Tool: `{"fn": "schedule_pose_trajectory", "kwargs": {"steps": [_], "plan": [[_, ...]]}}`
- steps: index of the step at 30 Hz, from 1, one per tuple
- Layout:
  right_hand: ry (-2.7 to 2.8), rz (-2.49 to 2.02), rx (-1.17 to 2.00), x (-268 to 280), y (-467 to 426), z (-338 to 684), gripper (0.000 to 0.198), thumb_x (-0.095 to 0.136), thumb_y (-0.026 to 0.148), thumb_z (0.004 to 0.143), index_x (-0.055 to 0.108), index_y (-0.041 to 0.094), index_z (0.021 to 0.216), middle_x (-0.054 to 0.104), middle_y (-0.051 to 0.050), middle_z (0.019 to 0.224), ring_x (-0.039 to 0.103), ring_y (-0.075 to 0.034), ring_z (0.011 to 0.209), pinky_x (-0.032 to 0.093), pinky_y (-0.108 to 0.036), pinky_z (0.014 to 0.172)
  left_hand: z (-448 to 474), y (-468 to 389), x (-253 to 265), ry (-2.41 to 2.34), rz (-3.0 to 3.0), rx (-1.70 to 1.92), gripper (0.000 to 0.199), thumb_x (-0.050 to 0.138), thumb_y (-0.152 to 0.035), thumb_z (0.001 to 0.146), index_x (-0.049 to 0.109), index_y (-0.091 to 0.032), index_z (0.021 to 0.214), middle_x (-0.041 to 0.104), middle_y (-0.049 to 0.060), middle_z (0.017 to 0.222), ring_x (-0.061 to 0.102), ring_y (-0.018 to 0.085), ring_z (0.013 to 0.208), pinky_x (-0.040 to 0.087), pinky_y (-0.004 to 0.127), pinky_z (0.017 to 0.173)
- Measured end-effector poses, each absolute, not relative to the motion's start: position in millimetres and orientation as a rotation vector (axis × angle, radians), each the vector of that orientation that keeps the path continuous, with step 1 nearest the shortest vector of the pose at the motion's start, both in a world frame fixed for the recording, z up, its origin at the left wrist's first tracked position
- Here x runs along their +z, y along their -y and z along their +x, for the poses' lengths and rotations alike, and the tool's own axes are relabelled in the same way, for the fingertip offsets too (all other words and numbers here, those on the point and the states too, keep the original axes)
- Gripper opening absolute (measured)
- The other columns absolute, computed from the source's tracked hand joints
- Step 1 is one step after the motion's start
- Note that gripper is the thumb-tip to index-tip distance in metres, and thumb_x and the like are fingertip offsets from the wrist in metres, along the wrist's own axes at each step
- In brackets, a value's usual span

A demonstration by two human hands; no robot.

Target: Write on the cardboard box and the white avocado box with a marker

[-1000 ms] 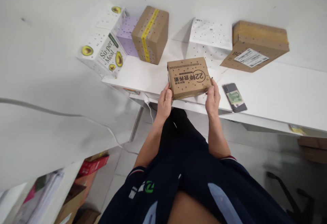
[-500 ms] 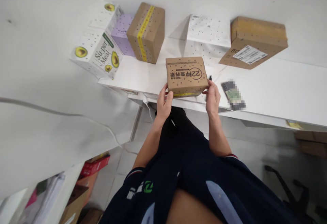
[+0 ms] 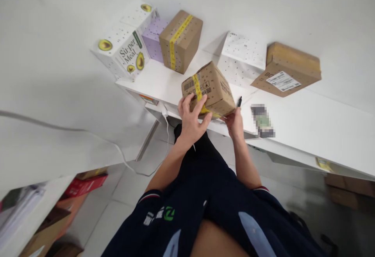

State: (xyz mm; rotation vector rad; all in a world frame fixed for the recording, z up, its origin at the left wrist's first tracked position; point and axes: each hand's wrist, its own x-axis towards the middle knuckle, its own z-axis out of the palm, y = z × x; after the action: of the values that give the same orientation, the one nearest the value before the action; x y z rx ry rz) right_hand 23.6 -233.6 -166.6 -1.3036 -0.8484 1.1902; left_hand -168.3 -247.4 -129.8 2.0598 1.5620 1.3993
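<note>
Left hand (image 3: 193,123), head view: fingers spread and slightly bent, tips laid on the yellow-taped face of a small brown carton (image 3: 216,89). Right hand (image 3: 235,124): closed about the carton's lower right corner, some fingers hidden. Carton position: tilted, at the front edge of a white table (image 3: 310,132); contact with the tabletop cannot be told. Black pen (image 3: 240,101): just beside the right hand. Behind, left to right: avocado-printed box (image 3: 121,48), purple box (image 3: 154,40), taped brown box (image 3: 180,44), white box (image 3: 243,58), labelled brown box (image 3: 293,63).
</note>
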Motion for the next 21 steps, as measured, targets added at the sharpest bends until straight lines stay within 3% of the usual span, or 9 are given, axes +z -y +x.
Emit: {"fn": "schedule_pose_trajectory", "kwargs": {"steps": [6, 9, 11, 14, 17, 21], "plan": [[0.859, -1.490, 1.369, -169, 243, 13, 0.071, 0.042, 0.084, 0.083, 0.062, 0.017, 0.091, 0.073, -0.009, 0.078, 0.067, -0.017, 0.058, 0.057, -0.030, 0.056, -172, 240, -114, -1.595, 2.245, 1.423, 0.037, 0.057, -0.040, 0.095, 0.067, -0.027, 0.128, 0.052, 0.011, 0.136, 0.040, 0.032, 0.135, 0.034, 0.054, 0.119], [1.192, -1.755, 1.088, -161, 243, 43, 0.069, 0.040, 0.081, 0.086, 0.064, 0.017, 0.083, 0.071, -0.010, 0.073, 0.063, -0.018, 0.055, 0.054, -0.032, 0.057, -171, 236, -115, -1.598, 2.229, 1.392, 0.034, 0.056, -0.040, 0.095, 0.069, -0.027, 0.125, 0.054, 0.012, 0.132, 0.041, 0.033, 0.133, 0.035, 0.056, 0.117], [1.375, -1.920, 0.684, -157, 238, 67, 0.061, 0.042, 0.071, 0.091, 0.068, 0.017, 0.090, 0.071, -0.010, 0.075, 0.066, -0.023, 0.068, 0.055, -0.036, 0.071, -166, 235, -116, -1.605, 2.218, 1.381, 0.034, 0.057, -0.041, 0.095, 0.070, -0.028, 0.124, 0.053, 0.013, 0.132, 0.040, 0.035, 0.133, 0.034, 0.059, 0.117], [1.565, -2.106, 0.307, -156, 224, 95, 0.051, 0.050, 0.052, 0.093, 0.065, 0.015, 0.126, 0.069, -0.016, 0.101, 0.068, -0.029, 0.092, 0.052, -0.044, 0.091, -153, 234, -118, -1.617, 2.199, 1.368, 0.034, 0.059, -0.041, 0.093, 0.071, -0.030, 0.123, 0.050, 0.014, 0.135, 0.037, 0.036, 0.135, 0.031, 0.060, 0.118], [1.721, -2.253, 0.345, -158, 209, 102, 0.058, 0.054, 0.041, 0.093, 0.052, 0.018, 0.146, 0.059, -0.022, 0.124, 0.068, -0.031, 0.098, 0.050, -0.045, 0.093, -139, 234, -122, -1.611, 2.213, 1.371, 0.033, 0.058, -0.038, 0.094, 0.071, -0.032, 0.124, 0.049, 0.014, 0.135, 0.036, 0.036, 0.137, 0.028, 0.059, 0.120], [1.788, -2.263, 0.411, -163, 200, 103, 0.048, 0.047, 0.024, 0.092, 0.063, 0.016, 0.136, 0.061, -0.022, 0.121, 0.066, -0.029, 0.094, 0.049, -0.043, 0.091, -133, 239, -133, -1.647, 2.225, 1.474, 0.036, 0.059, -0.034, 0.093, 0.070, -0.028, 0.127, 0.043, 0.016, 0.138, 0.031, 0.038, 0.139, 0.026, 0.060, 0.120]]}}
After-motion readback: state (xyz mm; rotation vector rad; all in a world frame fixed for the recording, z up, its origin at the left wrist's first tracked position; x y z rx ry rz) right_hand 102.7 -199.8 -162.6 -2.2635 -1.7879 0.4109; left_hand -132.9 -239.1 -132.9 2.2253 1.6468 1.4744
